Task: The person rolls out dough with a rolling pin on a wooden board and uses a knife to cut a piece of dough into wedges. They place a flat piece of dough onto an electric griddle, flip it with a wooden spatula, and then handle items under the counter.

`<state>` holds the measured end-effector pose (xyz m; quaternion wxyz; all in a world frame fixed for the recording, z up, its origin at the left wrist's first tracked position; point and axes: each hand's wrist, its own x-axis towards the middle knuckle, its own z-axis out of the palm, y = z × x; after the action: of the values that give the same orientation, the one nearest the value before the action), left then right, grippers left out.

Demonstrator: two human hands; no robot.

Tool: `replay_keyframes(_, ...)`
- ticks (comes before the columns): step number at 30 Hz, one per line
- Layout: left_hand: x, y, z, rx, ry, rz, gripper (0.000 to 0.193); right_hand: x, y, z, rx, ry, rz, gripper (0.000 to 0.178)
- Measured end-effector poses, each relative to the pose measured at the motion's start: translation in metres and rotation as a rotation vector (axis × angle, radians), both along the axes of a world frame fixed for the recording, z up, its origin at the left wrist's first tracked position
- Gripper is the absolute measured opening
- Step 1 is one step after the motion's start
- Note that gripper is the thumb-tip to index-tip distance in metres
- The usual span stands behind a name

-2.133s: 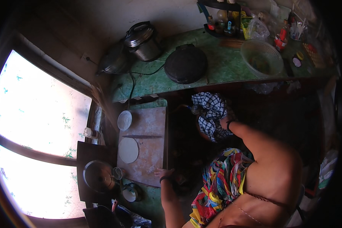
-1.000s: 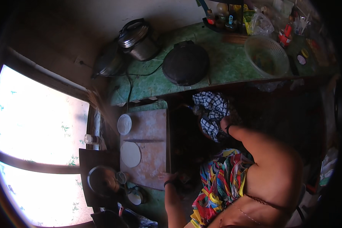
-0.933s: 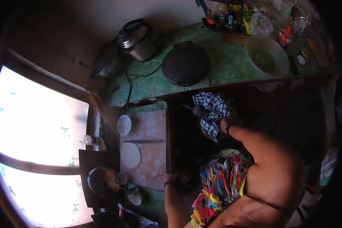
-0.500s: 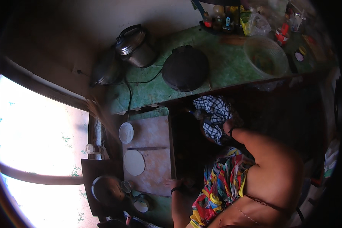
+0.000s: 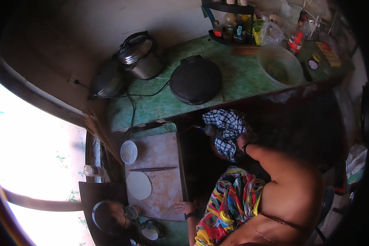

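My left hand (image 5: 186,206) lies with its fingers stretched over the right edge of a floured wooden board (image 5: 162,151). On that board rest a flat round of dough (image 5: 139,185), a thin tapered rolling pin (image 5: 153,169) and a white bowl of flour (image 5: 129,152). My right hand (image 5: 241,141) reaches to a black-and-white checked cloth (image 5: 223,121) in the dark space below the counter. It touches the cloth's right side. Its fingers are hidden, so I cannot tell how they are closed. The cloth partly covers something with a rounded brownish edge.
Along the green counter (image 5: 151,96) stand a round black electric griddle (image 5: 195,80), a metal pressure cooker (image 5: 140,59) and a white plastic basket (image 5: 261,67). Farther back are bottles on a black rack (image 5: 227,8). Left of the board lies a round metal pan (image 5: 109,214), beside a bright window.
The view has shifted, so the counter and board sit slightly lower and farther left in the picture. My left hand still rests on the board's edge and my right is still at the cloth.
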<state>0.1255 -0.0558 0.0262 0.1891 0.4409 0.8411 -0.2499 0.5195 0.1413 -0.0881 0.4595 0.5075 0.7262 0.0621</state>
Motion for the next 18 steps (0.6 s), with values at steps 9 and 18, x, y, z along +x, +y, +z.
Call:
replay_keyframes(9,0.004,0.0,0.012,-0.035,0.052,0.032,0.118,0.008,0.022,-0.075,0.004,-0.009,-0.097,0.027)
replay_keyframes(18,-0.008,0.0,0.014,0.018,0.034,0.003,0.116,0.0,0.023,-0.052,-0.064,-0.002,-0.097,0.024)
